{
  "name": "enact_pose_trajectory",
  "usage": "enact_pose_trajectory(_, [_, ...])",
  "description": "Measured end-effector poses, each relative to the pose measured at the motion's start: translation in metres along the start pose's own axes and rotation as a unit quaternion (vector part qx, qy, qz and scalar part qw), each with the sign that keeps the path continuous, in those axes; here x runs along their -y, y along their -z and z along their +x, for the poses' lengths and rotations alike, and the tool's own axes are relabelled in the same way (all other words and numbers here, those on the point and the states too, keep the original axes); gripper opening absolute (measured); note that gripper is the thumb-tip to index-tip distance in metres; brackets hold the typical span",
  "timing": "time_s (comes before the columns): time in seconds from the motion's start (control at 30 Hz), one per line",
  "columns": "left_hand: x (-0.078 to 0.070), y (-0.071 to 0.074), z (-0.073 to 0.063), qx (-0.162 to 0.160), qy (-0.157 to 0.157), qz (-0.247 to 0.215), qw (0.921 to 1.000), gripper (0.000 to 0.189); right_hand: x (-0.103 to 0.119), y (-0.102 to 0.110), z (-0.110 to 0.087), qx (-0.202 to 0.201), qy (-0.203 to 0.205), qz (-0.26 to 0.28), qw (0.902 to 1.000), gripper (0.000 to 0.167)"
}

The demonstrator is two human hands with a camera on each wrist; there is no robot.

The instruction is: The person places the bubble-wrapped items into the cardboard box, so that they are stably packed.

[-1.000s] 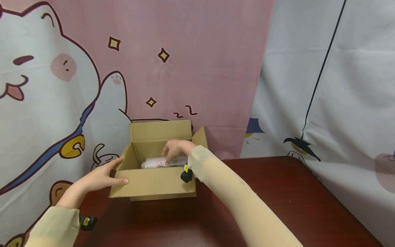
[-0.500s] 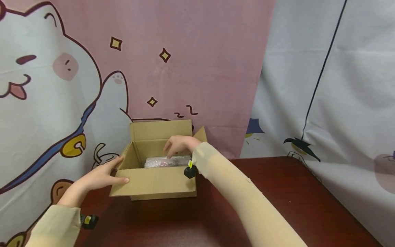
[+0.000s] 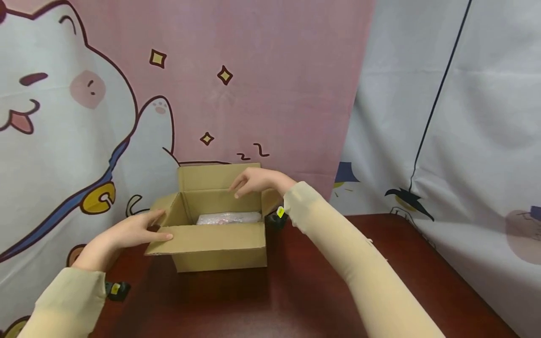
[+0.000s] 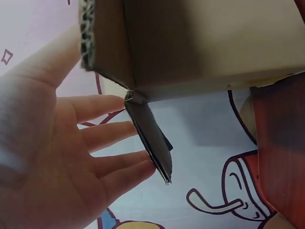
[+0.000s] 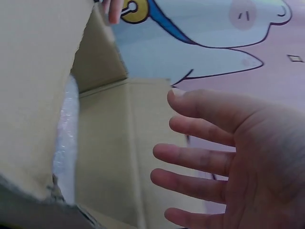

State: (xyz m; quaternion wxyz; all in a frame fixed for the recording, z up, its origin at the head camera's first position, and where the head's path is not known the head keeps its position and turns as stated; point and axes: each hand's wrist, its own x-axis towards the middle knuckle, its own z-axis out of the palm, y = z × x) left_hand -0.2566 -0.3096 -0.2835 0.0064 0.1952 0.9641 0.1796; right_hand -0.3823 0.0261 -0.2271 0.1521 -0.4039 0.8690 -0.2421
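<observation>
An open cardboard box (image 3: 220, 259) stands on the table in the head view, its flaps spread. Inside lies a parcel in clear bubble wrap (image 3: 230, 218), mostly hidden by the front flap (image 3: 211, 238). My left hand (image 3: 128, 232) is at the box's left front corner, thumb over the front flap. In the left wrist view its straight fingers touch the outside of the left flap (image 4: 151, 138). Above the box's right rear part is my right hand (image 3: 259, 180), holding nothing. The right wrist view shows its fingers (image 5: 193, 155) spread apart, clear of the bubble wrap (image 5: 67, 143).
The dark red-brown table (image 3: 363, 281) carries the box near its back edge. Behind hangs a pink and white cartoon curtain (image 3: 287, 84). The box's rear flap (image 3: 211, 178) stands up against it. A black wrist camera (image 3: 276, 218) overlaps the box's right side.
My right hand has risen out of the box and moved slightly right, leaving the bubble-wrapped parcel inside. The front flap has tilted up a little, with my left hand still at the corner.
</observation>
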Motion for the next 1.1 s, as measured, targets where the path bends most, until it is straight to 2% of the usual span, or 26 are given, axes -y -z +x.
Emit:
enact_pose_trajectory(0.1, [-0.001,0.007,0.004,0.007,-0.005,0.003,1.0000,0.090,-0.001,0.012,-0.013,-0.017,-0.007,-0.005,0.9998,0.043])
enact_pose_trajectory(0.23, [-0.004,0.013,0.007,0.016,0.010,0.014,0.9997,0.089,-0.004,0.026,-0.029,-0.044,-0.008,-0.017,0.9989,0.040])
enact_pose_trajectory(0.53, [-0.003,0.023,0.008,0.002,0.022,0.028,0.9994,0.087,-0.019,0.047,-0.064,-0.086,-0.013,0.012,0.9962,0.042])
enact_pose_trajectory(0.67, [-0.002,0.034,0.005,-0.021,0.029,0.050,0.9981,0.083,-0.025,0.058,-0.081,-0.105,-0.021,0.024,0.9939,0.041])
enact_pose_trajectory(0.83, [-0.001,0.049,-0.002,-0.069,0.033,0.050,0.9958,0.083,-0.040,0.069,-0.105,-0.126,-0.038,0.027,0.9909,0.041])
enact_pose_trajectory(0.97, [0.004,0.060,-0.008,-0.101,0.039,0.050,0.9929,0.085,-0.061,0.075,-0.127,-0.150,-0.052,0.018,0.9872,0.046])
enact_pose_trajectory(1.1, [0.015,0.067,-0.015,-0.114,0.054,0.046,0.9909,0.086,-0.085,0.074,-0.153,-0.161,-0.084,-0.002,0.9833,0.053])
